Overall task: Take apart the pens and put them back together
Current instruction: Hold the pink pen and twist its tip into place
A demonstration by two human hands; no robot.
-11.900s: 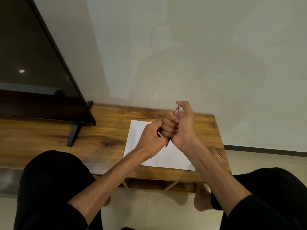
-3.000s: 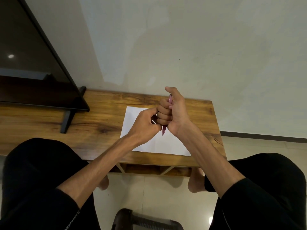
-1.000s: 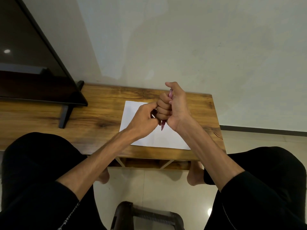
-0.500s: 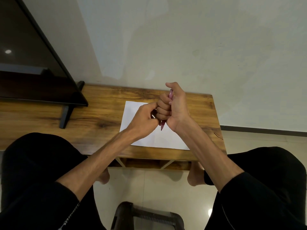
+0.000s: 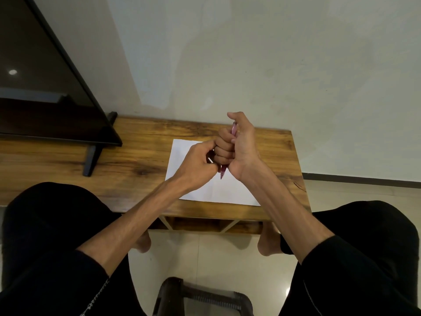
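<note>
- Both hands are raised together over the sheet of white paper [image 5: 205, 188], which serves as the landmark for everything else.
- Closed in a fist, the right hand [image 5: 239, 151] wraps a pink pen [image 5: 233, 130] and holds it nearly upright above the paper's middle.
- Its thumb stands straight up beside the pen's upper end, which pokes out above the curled fingers.
- Below the heel of that hand the pen's pointed tip shows, aimed down at the paper and not touching it.
- Just to the left, the left hand [image 5: 198, 163] is curled shut with its knuckles pressed against the right hand's fingers.
- Between its thumb and fingers it pinches a small thin white piece [image 5: 209, 160]; what that piece is cannot be made out.
- Both forearms reach in from the near side of the paper, out of black sleeves.
- Under the paper lies a wooden table [image 5: 136, 156], with the sheet towards its right end.
- Left of the paper, on the same tabletop, a dark flat screen [image 5: 45, 87] stands on a black foot.
- Beyond the paper rises a pale wall [image 5: 273, 65].
- Nearer than the paper, black-clad knees frame pale floor tiles, bare feet show under the table edge, and a dark stool [image 5: 200, 295] sits at the bottom of the view.
</note>
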